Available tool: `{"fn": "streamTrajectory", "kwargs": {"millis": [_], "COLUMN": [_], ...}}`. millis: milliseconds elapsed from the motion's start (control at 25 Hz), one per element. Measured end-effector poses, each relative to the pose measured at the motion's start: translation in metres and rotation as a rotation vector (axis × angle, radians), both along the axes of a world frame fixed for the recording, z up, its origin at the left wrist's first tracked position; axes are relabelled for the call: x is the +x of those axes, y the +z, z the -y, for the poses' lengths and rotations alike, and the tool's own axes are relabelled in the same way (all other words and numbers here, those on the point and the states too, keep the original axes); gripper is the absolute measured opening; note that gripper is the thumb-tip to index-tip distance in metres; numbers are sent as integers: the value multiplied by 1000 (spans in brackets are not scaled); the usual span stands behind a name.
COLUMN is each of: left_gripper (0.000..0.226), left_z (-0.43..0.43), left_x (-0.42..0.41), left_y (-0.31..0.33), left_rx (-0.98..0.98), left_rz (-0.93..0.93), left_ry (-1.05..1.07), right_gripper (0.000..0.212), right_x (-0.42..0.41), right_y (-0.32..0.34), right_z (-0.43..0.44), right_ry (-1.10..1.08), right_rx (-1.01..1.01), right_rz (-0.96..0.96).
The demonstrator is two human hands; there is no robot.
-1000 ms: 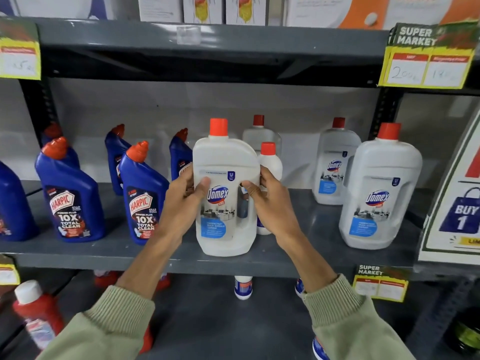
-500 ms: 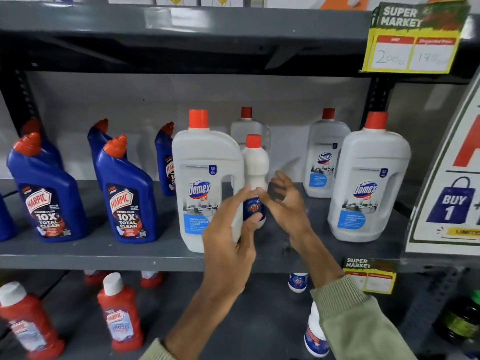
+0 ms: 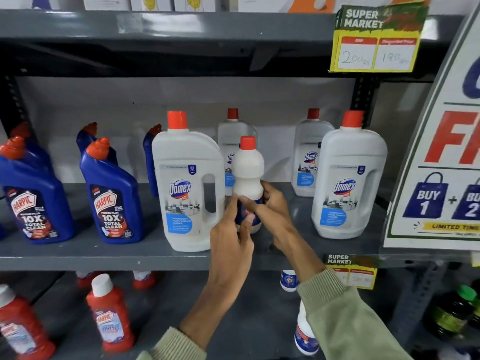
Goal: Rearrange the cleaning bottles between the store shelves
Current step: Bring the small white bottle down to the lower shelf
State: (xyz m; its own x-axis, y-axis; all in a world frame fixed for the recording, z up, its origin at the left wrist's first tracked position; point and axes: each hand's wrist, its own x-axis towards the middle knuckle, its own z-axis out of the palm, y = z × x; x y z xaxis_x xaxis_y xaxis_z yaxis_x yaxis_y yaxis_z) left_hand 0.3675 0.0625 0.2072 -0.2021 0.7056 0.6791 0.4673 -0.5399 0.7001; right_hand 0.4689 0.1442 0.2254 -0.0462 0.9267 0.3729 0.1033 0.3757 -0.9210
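- Both hands are clasping the small white bottle (image 3: 248, 175), the left hand (image 3: 231, 229) and right hand (image 3: 272, 206) each in a closed grip around its lower half.
- It is standing upright on the middle shelf (image 3: 104, 253), with the big white jug (image 3: 188, 183) just left of the hands.

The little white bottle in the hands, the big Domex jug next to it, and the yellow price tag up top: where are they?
little white bottle (image 3: 248, 170), head view, its bare upper body.
big Domex jug (image 3: 181, 193), head view, its front label.
yellow price tag (image 3: 376, 54), head view, its white price boxes.
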Motion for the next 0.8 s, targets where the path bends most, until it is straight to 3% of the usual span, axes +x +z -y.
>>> {"fn": "streamTrajectory", "kwargs": {"millis": [400,560,800], "left_gripper": [52,56,59], "left_z": [63,99,90], "left_x": [12,-7,-47], "left_y": [-25,-79,-187], "left_rx": [29,15,-279], "left_rz": [92,80,36], "left_ry": [-181,-130,-104], "right_gripper": [51,53,53], "right_x": [51,42,8], "right_y": [-15,-64,-172], "right_z": [135,170,164], "right_ry": [98,88,105], "right_rx": [185,116,-179], "right_rz": [2,68,110]}}
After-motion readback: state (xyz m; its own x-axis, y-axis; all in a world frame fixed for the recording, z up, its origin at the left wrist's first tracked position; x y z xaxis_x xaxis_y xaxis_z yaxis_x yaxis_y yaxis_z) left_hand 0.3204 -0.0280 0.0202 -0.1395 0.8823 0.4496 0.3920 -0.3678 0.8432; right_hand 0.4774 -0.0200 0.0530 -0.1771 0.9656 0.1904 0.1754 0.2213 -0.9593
